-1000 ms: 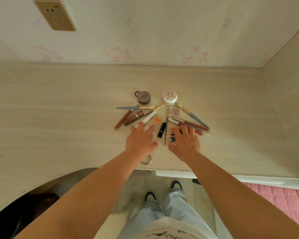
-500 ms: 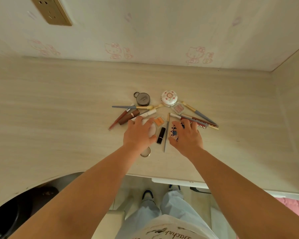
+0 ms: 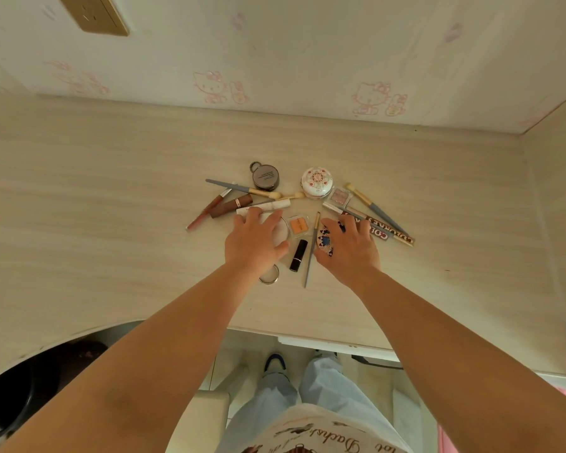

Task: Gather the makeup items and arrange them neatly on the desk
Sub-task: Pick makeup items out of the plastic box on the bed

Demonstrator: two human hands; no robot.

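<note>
The left hand (image 3: 255, 244) covers most of a round white compact (image 3: 282, 231); only its right rim and a metal ring (image 3: 270, 276) below the wrist show. The right hand (image 3: 348, 249) hides most of a patterned case (image 3: 324, 241). The dark round compact (image 3: 265, 175) carries print too small to read. The wall socket (image 3: 94, 15) is cut off by the top edge.

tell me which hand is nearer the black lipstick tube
Left, narrowly. The left hand lies just left of the black lipstick tube, its thumb almost at the cap; the right hand sits beyond the thin brush.
</note>
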